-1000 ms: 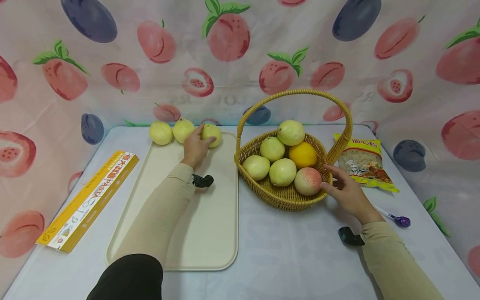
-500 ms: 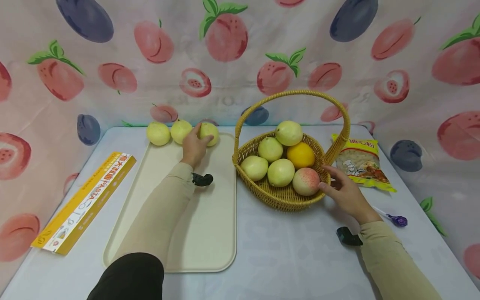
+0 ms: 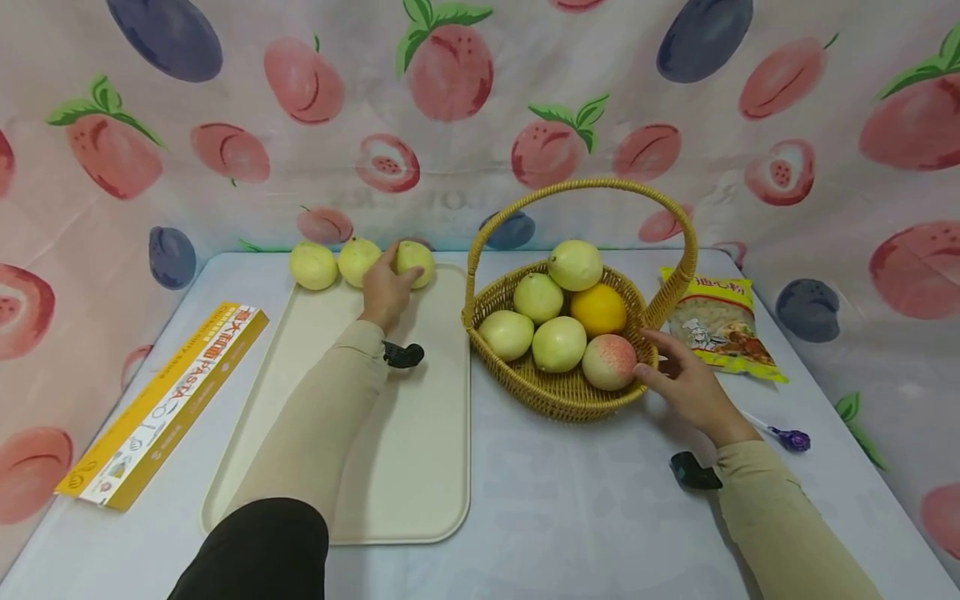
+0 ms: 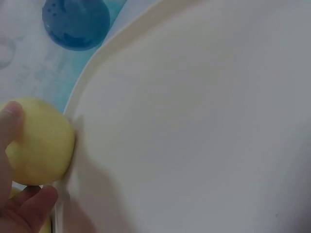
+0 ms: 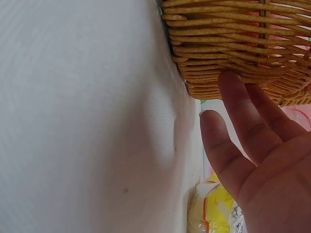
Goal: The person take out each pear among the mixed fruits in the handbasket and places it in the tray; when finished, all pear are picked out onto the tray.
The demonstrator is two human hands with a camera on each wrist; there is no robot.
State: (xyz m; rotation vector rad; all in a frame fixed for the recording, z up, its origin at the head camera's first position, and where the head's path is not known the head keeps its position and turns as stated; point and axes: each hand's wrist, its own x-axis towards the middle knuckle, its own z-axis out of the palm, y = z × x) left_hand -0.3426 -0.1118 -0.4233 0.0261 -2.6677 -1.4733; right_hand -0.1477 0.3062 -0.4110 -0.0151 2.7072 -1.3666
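Note:
My left hand (image 3: 387,292) grips a pale yellow round fruit (image 3: 416,262) at the far edge of the cream tray (image 3: 405,467). In the left wrist view, thumb and fingers lie on either side of that fruit (image 4: 46,145). To its left, two similar fruits (image 3: 313,267) stand in a row along the same edge. My right hand (image 3: 697,390) holds the right rim of the wicker basket (image 3: 566,408), its thumb close to the peach (image 3: 609,362). In the right wrist view, fingers (image 5: 243,111) reach against the basket's outer wall. Inside it sit several pale green fruits (image 3: 558,344) and an orange (image 3: 598,308).
A yellow pasta box (image 3: 161,408) lies left of the tray. Right of the basket is a yellow food packet (image 3: 722,321), with a purple-wrapped lollipop (image 3: 792,440) nearer. The basket's tall handle (image 3: 581,183) arches over the fruit. A fruit-print cloth (image 3: 450,200) hangs behind.
Everything in the head view has shifted slightly left. Both hands keep their places, the left on the pale yellow fruit and the right at the basket's rim.

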